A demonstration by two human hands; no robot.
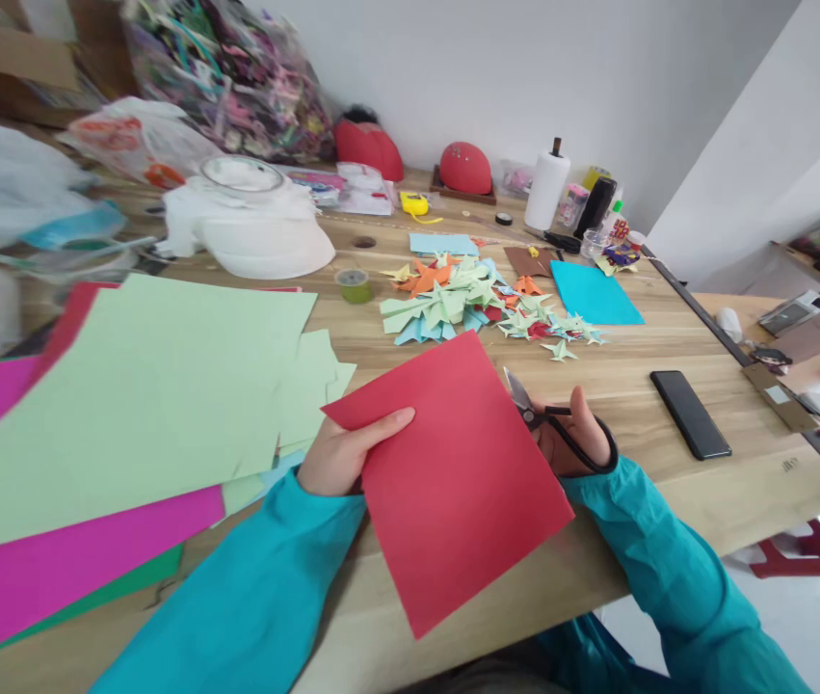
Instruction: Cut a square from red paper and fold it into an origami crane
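Note:
My left hand (348, 451) grips the left edge of a red paper sheet (453, 482), thumb on top, holding it above the wooden table (670, 318). My right hand (577, 434) is closed round the black handles of a pair of scissors (529, 405). The blades point up and left at the sheet's right edge. Both arms wear teal sleeves.
Large light-green (142, 395), magenta (55, 569) and green sheets lie stacked at left. A pile of folded paper shapes (474, 304) and a blue sheet (594, 294) sit mid-table. A black phone (690, 414) lies at right. Bags, a white container and a paper roll (546, 190) crowd the back.

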